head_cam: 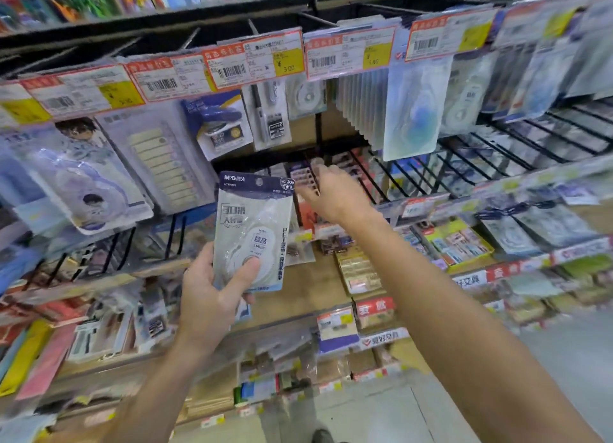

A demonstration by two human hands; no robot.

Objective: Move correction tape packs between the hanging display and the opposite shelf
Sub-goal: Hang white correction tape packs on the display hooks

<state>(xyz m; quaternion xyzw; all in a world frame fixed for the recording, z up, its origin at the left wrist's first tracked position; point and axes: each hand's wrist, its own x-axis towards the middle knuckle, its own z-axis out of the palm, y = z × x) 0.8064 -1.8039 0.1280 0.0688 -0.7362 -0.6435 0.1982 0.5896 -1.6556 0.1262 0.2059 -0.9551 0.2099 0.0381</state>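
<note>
1. Here we see the left hand (212,296) gripping an M&G correction tape pack (253,230) upright, thumb pressed on its front, before the hanging display (232,68).
2. The right hand (331,194) reaches toward black wire hooks (371,177), fingers loose, holding nothing.
</note>
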